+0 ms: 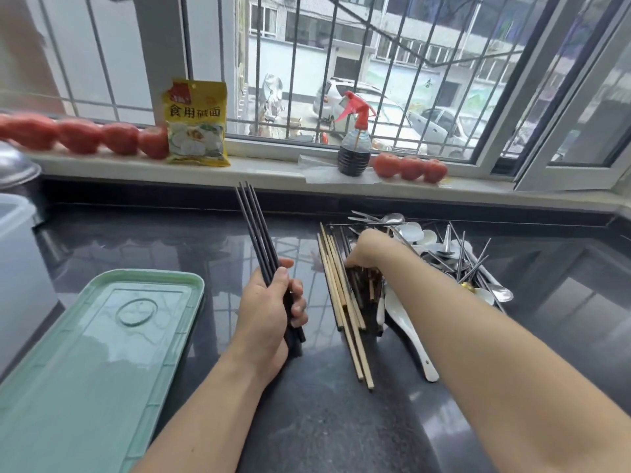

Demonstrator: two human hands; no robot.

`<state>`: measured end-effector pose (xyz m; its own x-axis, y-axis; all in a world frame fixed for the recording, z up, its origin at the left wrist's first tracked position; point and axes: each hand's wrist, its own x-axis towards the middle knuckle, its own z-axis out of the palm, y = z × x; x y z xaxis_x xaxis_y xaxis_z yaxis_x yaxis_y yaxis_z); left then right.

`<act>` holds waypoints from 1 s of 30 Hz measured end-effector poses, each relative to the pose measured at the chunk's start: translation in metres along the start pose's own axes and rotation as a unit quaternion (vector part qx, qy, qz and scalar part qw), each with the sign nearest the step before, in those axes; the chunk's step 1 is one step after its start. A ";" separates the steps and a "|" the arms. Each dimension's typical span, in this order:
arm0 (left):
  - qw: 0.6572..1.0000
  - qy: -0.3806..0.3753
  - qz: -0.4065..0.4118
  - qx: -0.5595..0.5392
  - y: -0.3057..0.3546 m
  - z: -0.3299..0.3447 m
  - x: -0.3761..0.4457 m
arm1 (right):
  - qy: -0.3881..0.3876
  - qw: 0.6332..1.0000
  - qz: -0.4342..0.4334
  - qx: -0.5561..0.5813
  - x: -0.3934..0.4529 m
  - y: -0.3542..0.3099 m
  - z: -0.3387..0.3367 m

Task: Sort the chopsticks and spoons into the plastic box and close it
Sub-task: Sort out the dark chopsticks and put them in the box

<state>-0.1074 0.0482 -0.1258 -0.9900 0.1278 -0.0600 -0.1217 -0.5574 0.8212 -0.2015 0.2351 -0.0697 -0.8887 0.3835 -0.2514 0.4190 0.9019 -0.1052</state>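
Observation:
My left hand [269, 308] grips a bundle of black chopsticks [254, 227] that point up and away toward the window. My right hand [370, 249] reaches into a heap of dark chopsticks [363, 288] on the counter, fingers curled down among them; what they hold is hidden. Pale wooden chopsticks [345, 312] lie along the left side of that heap. White ceramic spoons [409, 332] and metal spoons [454, 254] are piled to the right. A green plastic lid [102, 353] lies flat at the lower left.
The dark stone counter [191, 240] runs to a window sill holding tomatoes [82, 136], a yellow packet [196, 122] and a spray bottle [355, 145]. A white container [17, 230] and a metal pot lid [15, 169] stand at the far left.

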 end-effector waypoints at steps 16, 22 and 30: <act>0.998 0.012 -0.046 -0.030 0.004 0.010 -0.009 | 0.112 0.913 -0.154 0.361 -0.127 0.007 0.039; 0.992 0.029 -0.070 -0.105 0.004 0.006 -0.007 | 0.175 0.932 -0.271 0.168 -0.149 -0.029 0.069; 0.987 0.132 0.092 -0.028 0.004 -0.003 0.004 | 0.190 0.980 -0.049 0.034 -0.041 0.009 0.034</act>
<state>-0.1119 0.0438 -0.1247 -0.9789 -0.1940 -0.0647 0.0654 -0.5967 0.7998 -0.1547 0.2202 -0.0934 -0.9252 0.3530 0.1392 0.3273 0.9280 -0.1780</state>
